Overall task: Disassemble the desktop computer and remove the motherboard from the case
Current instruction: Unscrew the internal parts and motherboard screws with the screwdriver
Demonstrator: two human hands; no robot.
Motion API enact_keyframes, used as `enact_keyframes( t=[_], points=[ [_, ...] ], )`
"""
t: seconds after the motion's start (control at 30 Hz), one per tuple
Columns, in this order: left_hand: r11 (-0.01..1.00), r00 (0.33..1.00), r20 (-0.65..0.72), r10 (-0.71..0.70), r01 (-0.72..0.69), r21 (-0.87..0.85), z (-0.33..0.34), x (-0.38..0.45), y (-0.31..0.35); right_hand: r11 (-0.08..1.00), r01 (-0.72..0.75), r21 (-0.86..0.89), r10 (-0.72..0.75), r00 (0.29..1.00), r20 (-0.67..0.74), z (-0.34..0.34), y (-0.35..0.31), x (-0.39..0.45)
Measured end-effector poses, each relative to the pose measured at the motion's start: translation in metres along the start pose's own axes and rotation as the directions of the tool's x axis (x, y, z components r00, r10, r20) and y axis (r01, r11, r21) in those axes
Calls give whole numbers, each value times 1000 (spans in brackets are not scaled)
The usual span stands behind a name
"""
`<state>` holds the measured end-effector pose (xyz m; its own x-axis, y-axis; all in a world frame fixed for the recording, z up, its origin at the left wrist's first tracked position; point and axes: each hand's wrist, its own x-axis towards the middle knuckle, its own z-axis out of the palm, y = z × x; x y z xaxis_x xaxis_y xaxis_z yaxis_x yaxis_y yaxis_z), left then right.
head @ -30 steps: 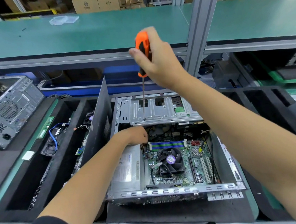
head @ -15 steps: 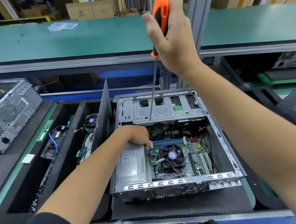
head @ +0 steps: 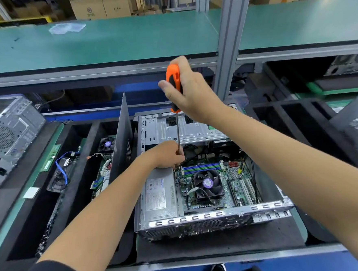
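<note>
Cardboard boxes with unreadable print line the back above a green shelf (head: 124, 39), and below it an open case (head: 211, 217) lies on its side on the tabletop (head: 224, 244), long axis running away from the person. Its motherboard (head: 217, 183) faces up beside a power supply (head: 160, 197) whose label is too small to read. Right hand (head: 192, 92) grips an orange screwdriver (head: 174, 87) pointing down; left hand (head: 169, 155) hides the tip, its fingers curled, hold unclear.
</note>
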<state>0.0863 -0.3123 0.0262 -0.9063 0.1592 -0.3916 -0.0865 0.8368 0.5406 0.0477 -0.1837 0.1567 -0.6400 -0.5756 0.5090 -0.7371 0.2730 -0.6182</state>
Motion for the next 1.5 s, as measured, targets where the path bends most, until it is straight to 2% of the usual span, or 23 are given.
enact_keyframes(
  t=[0.17, 0.43, 0.73, 1.5],
  points=[
    [996, 996, 28, -85, 85, 5, 10, 5, -10, 999, -41, 7, 41, 995, 90, 16, 12, -6],
    [960, 977, 36, -211, 214, -180, 19, 13, -19, 998, -60, 32, 54, 987, 154, 25, 21, -11],
    [952, 982, -35, -188, 173, -253, 24, 13, -22, 999, -39, 9, 37, 981, 191, 19, 13, -9],
    [943, 986, 0, -165, 157, -295, 29, 18, -26, 999, -6, -50, 17, 972, 236, 7, 13, -10]
  ],
)
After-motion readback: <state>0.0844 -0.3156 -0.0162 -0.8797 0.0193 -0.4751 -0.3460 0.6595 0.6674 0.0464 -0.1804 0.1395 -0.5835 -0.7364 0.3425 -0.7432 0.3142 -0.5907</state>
